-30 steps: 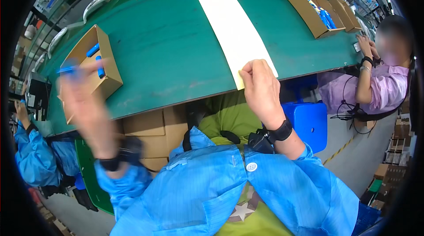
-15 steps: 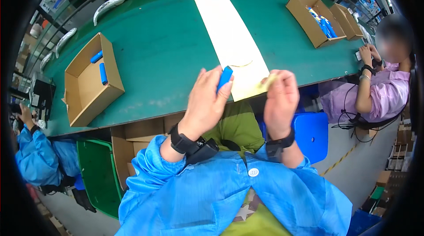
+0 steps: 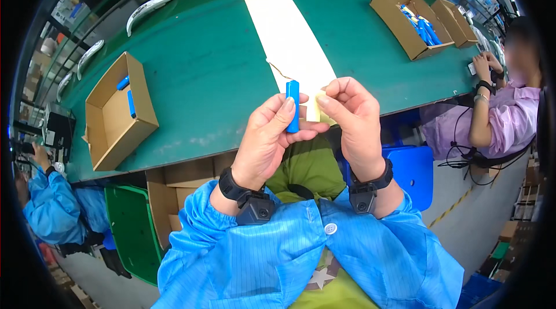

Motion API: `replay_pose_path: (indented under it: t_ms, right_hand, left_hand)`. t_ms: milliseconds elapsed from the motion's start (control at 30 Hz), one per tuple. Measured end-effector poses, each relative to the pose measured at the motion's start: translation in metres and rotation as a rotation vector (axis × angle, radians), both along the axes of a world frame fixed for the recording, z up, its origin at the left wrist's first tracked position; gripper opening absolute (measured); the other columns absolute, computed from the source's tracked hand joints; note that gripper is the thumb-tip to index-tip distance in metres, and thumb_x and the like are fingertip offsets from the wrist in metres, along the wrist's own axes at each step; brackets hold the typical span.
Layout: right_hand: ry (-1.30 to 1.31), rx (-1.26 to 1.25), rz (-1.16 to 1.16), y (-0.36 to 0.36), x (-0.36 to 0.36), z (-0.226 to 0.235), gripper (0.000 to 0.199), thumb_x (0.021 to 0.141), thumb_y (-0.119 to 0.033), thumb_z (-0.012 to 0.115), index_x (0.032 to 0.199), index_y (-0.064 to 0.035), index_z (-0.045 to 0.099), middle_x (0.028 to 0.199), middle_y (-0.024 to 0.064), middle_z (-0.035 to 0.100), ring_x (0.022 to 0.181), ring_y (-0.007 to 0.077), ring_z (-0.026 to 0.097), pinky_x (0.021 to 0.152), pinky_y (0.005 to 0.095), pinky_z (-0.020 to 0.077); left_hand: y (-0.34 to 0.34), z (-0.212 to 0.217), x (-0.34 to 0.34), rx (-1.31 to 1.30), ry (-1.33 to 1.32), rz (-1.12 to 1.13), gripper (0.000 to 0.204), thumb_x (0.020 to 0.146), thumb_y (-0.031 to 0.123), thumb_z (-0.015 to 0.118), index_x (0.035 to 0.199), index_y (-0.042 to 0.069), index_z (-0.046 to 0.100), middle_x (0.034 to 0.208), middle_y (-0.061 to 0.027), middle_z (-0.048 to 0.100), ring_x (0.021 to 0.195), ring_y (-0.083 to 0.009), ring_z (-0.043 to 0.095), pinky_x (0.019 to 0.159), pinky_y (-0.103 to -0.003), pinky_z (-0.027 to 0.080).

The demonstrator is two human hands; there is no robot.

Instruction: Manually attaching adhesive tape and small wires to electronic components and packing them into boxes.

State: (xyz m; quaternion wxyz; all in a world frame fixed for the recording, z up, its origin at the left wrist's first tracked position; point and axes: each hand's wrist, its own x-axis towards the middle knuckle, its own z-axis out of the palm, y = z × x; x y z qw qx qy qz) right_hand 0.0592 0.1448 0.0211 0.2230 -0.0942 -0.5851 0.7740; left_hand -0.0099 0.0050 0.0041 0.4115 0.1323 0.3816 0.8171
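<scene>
My left hand (image 3: pixel 272 135) holds a small blue cylinder (image 3: pixel 293 106) upright between thumb and fingers, just above the near edge of the green table (image 3: pixel 214 72). My right hand (image 3: pixel 352 121) is beside it, pinching a small pale yellow piece (image 3: pixel 322 102) close to the cylinder. A long cream paper strip (image 3: pixel 286 37) lies on the table right behind both hands.
An open cardboard box (image 3: pixel 119 113) with two blue cylinders stands at the left. Two more boxes (image 3: pixel 412 22) sit at the far right, one holding several blue cylinders. A person in a pink top (image 3: pixel 504 118) works at the right; another in blue (image 3: pixel 49 208) at the lower left.
My left hand came from the left box with a blue cylinder to the middle. My right hand left the paper strip with a small yellow piece and closed in on the cylinder.
</scene>
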Motion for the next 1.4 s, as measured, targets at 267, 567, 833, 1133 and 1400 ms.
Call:
replay_pose_path:
  t_ms: [267,567,833,1133,1400]
  right_hand:
    - [-0.076,0.018,0.048,-0.001,-0.004,-0.003,0.010,0.083,-0.005,0.062,0.085,0.0006,0.054,0.078,0.0028,0.057,0.064,0.0052,0.053,0.056,0.0185,0.0435]
    - [-0.097,0.026,0.052,-0.005,-0.005,-0.002,0.011,0.082,-0.006,0.064,0.083,-0.0002,0.054,0.075,0.0017,0.057,0.064,0.0049,0.052,0.055,0.0177,0.0418]
    - [-0.138,0.019,0.072,-0.009,-0.004,0.000,0.009,0.081,-0.002,0.062,0.083,-0.0008,0.053,0.078,0.0029,0.058,0.068,0.0055,0.053,0.058,0.0179,0.0426]
    - [-0.078,0.038,-0.001,-0.015,-0.008,-0.003,0.011,0.084,-0.004,0.062,0.083,0.0019,0.053,0.087,0.0097,0.063,0.069,0.0073,0.056,0.057,0.0208,0.0479]
    - [-0.033,0.752,-0.211,-0.009,-0.003,-0.005,0.036,0.076,-0.004,0.068,0.109,-0.0017,0.054,0.100,0.0122,0.061,0.087,0.0199,0.060,0.076,0.0323,0.0509]
  left_hand:
    - [0.000,-0.003,0.003,0.094,-0.100,-0.041,0.039,0.098,0.029,0.042,0.116,-0.004,0.049,0.106,-0.0162,0.061,0.093,-0.0306,0.065,0.077,-0.031,0.057]
    - [-0.004,-0.006,0.001,0.087,-0.101,-0.056,0.042,0.098,0.031,0.039,0.120,-0.004,0.046,0.108,-0.0165,0.060,0.094,-0.0323,0.064,0.079,-0.035,0.057]
    - [-0.005,-0.002,0.007,0.132,-0.095,-0.044,0.046,0.099,0.030,0.037,0.129,-0.005,0.038,0.113,-0.0158,0.057,0.098,-0.0293,0.063,0.082,-0.037,0.056]
    - [0.003,-0.007,0.008,0.159,-0.063,-0.015,0.048,0.099,0.033,0.037,0.131,-0.003,0.036,0.115,-0.0147,0.056,0.105,-0.0235,0.059,0.085,-0.036,0.054]
    - [0.002,-0.003,0.004,-0.080,0.206,-0.022,0.041,0.093,0.025,0.052,0.124,0.000,0.042,0.095,-0.0098,0.061,0.081,-0.0176,0.065,0.069,-0.027,0.055]
